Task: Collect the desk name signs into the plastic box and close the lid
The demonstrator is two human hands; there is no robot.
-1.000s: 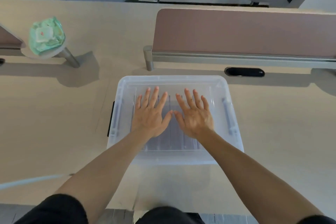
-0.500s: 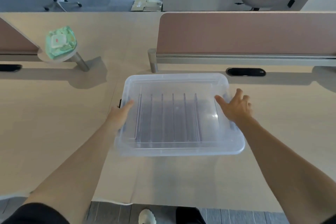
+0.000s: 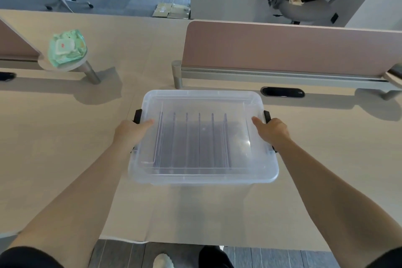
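A clear plastic box (image 3: 202, 172) with its translucent lid on sits on the pale wooden desk in front of me. Several upright clear name signs show faintly through the lid (image 3: 202, 102). My left hand (image 3: 128, 132) grips the box's left side by the black latch (image 3: 138, 116), thumb lying on the lid. On the opposite side my right hand (image 3: 272, 132) holds the right edge by the other black latch (image 3: 267, 116), thumb also on the lid. Fingers of both hands are hidden under the rim.
A pink divider panel (image 3: 282, 48) on a metal rail stands just behind the box, with a black cable slot (image 3: 282, 92) below it. A green wipes pack (image 3: 66, 48) rests on a small round stand at the left. Office chairs stand on the floor beyond the desk.
Both hands left the top of the lid and moved out to the box's two sides, closing on the edges by the latches. The box now appears nearer to me.
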